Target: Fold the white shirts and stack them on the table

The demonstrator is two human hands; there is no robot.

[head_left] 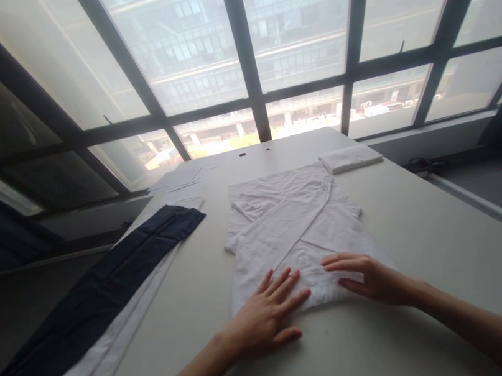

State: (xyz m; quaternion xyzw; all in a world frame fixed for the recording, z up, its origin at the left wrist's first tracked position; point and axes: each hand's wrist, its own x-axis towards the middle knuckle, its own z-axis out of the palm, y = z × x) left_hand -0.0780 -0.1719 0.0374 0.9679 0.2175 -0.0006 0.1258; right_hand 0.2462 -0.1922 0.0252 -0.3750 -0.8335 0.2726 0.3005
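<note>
A white shirt (258,237) lies face down or folded on the white table, its sleeves crossed over the body; which side is up I cannot tell. My left hand (267,311) rests with fingers spread on the shirt's near edge, left of its middle. On the near right part of the same garment is my right hand (370,277), fingers stretched out and slightly bent, palm downward. Neither hand grips anything.
To the left, dark blue trousers (105,282) lie lengthwise over white cloth (115,353) along the table edge. A folded white cloth (351,158) sits at the far right of the table (434,248). Large windows (191,40) stand beyond.
</note>
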